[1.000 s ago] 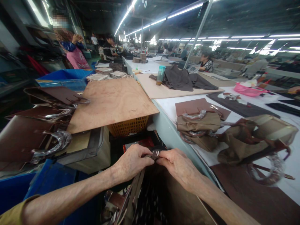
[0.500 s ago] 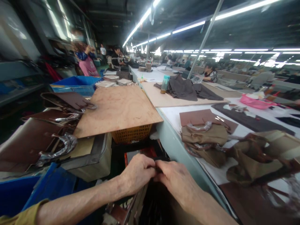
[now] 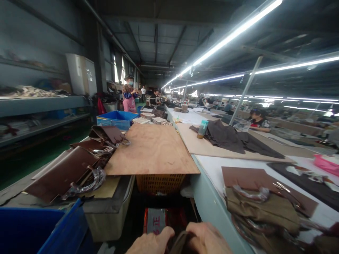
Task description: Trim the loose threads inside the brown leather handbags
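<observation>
Bottom centre of frame: left hand (image 3: pixel 152 242) and right hand (image 3: pixel 209 240) both pinch a dark leather piece (image 3: pixel 180 243) lying between them, equally near each, its long axis cut off by the lower edge.

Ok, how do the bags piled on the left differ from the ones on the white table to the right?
The left bags are dark brown; the right bags are olive tan. The left bags look stiff and flat, fanned across a grey bin; the right bags look soft and creased, stacked on the white table. Both have handles wrapped in clear plastic.
</observation>
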Tool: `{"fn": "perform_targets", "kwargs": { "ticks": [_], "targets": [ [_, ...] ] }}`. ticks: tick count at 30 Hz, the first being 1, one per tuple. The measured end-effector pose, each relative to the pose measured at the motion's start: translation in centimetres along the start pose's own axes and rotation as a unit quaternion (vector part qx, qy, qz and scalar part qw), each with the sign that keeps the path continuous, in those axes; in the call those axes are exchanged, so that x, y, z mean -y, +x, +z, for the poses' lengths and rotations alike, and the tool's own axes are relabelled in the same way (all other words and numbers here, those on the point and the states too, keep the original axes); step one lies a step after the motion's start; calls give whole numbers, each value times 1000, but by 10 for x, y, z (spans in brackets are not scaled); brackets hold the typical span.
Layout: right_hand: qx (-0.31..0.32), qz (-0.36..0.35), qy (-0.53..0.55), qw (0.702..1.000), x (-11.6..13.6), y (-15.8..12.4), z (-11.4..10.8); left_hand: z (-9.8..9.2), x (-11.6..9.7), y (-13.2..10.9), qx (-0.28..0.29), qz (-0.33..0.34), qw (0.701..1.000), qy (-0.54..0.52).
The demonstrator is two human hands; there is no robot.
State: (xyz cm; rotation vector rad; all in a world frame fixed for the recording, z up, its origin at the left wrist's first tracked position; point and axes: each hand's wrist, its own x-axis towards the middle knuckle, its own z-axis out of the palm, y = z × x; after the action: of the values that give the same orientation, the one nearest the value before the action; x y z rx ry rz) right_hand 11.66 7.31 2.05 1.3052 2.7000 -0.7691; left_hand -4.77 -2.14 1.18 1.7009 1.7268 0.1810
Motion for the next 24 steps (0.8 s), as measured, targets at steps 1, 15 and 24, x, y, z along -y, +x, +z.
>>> {"fn": "perform_targets", "kwargs": {
  "ticks": [1, 15, 24],
  "targets": [
    [0, -6, 7, 1000, 1, 2, -1, -3, 0, -3, -7, 1, 1000, 17],
    [-41, 30, -3, 999, -25, -10, -37, -61, 10, 65, 19, 167, 983, 67],
    [-10, 43, 74, 996, -40, -57, -34, -45, -1, 93, 165, 222, 959, -55]
  ]
}}
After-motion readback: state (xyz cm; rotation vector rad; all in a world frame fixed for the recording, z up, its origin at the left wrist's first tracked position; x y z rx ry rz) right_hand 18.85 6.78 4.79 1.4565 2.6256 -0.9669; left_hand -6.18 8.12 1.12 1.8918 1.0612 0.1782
